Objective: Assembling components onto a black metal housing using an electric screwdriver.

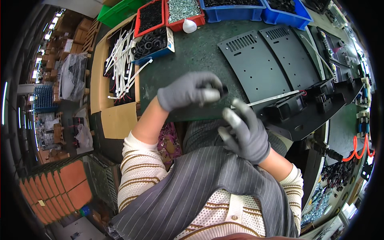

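Observation:
My left hand (191, 91), in a grey knitted glove, is closed over the dark bench with a small black part (224, 89) at its fingertips; its exact kind is too small to tell. My right hand (249, 134), gloved the same way, hovers at the bench's near edge, fingers bent and apart, with nothing seen in them. Behind its fingertips a thin pale strip (276, 98) with a red wire end lies along a black metal bracket assembly (308, 114). Beyond it lie two flat black slotted panels (256, 66), side by side.
A cardboard box (98, 80) of white-sleeved cables (122, 60) stands left. Nearby are a small box of black rings (150, 45), red bins of screws (185, 12), blue bins (234, 14) and a white bulb-shaped item (189, 26). An orange coiled hose (356, 150) hangs right.

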